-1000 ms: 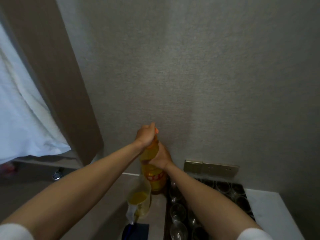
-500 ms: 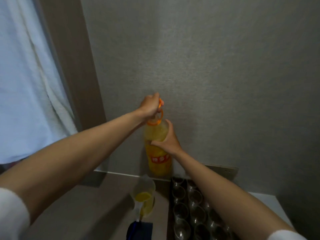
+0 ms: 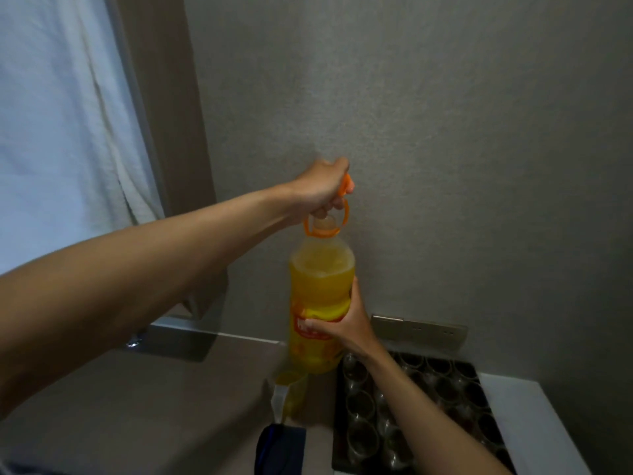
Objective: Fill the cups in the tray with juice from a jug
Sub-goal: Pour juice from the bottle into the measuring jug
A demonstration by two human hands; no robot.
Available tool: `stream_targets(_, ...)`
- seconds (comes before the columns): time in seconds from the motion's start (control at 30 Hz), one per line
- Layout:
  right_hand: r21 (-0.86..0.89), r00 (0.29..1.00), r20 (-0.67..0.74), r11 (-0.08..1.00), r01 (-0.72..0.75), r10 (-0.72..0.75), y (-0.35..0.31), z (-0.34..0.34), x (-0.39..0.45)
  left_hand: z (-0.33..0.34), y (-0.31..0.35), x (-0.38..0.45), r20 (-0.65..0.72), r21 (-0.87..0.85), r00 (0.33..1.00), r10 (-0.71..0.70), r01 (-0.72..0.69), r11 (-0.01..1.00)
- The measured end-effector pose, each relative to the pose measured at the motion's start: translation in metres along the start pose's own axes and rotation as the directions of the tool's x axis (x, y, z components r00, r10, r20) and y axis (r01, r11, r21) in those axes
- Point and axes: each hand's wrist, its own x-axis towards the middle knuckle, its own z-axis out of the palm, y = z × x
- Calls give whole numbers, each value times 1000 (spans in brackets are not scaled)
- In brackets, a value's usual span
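Note:
A tall clear bottle of yellow juice [image 3: 318, 286] with a red label is held upright in front of the wall. My left hand [image 3: 322, 188] grips the orange carry handle [image 3: 346, 200] at its neck. My right hand [image 3: 346, 323] wraps around the bottle's middle from the right. Below the bottle stands a clear jug [image 3: 291, 389] with some yellow juice in it, on the counter. To its right lies a dark tray [image 3: 486, 399] holding several clear glass cups [image 3: 359, 402]; my right forearm crosses over part of it.
A grey counter [image 3: 154, 406] runs along the wall. A dark blue object [image 3: 281, 447] lies at the counter's front edge below the jug. A metal socket plate [image 3: 421, 330] is on the wall behind the tray. White curtain [image 3: 61, 114] hangs at the left.
The bottle has been lifted higher, clear of the counter. My right hand has slid down from its shoulder to its labelled middle. The view has tilted so more of the tray shows.

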Motion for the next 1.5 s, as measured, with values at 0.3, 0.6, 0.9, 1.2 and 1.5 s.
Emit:
stream_targets(0.3,-65,997,70,998,-18,22,-2,0,-40,-10,-12,-24,154,-27,986,-68,73,997)
stream_targets(0.6,-162,995,-69,985,64,-76,-9,1,-65,-2,-15,-38,112,-103,986,-124,136,985)
stream_targets(0.9,-319,991,-38,941,109,-127,4,-33,-53,11,-28,-34,-52,-223,954,-295,276,935)
stream_targets(1.2,-436,985,131,886,160,-113,7,-62,-38,13,-67,-22,-125,-437,882,-455,363,823)
stream_targets(1.5,-537,978,207,834,125,-13,15,-66,-33,20,-112,-9,-62,-548,835,-547,429,718)
